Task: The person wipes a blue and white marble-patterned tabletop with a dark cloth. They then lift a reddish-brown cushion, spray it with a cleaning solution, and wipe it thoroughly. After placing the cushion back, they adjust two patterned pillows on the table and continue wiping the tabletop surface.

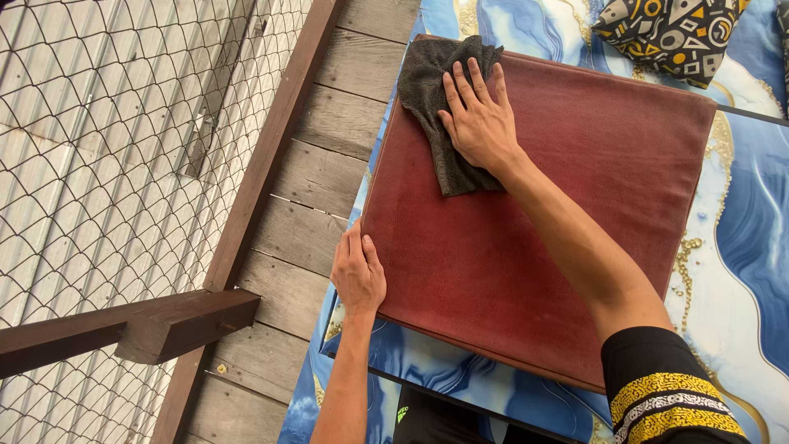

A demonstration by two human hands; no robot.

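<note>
Grey plank floor (pixel 325 177), wire mesh fence (pixel 99 164) with brown wood rail (pixel 123 329) at left. Blue marbled mat (pixel 740 238) under red cushion (pixel 559 222). Right hand (pixel 477 119) flat, fingers spread, pressing dark cloth (pixel 436 99) on cushion's far corner. Left hand (pixel 357 275) grips cushion's near edge.

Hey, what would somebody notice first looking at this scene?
Probably the big dark red square cushion in the middle, lying on a blue marbled surface. The right hand presses a dark grey cloth flat on its far left corner, while the left hand grips its left edge beside the wooden plank floor.
</note>
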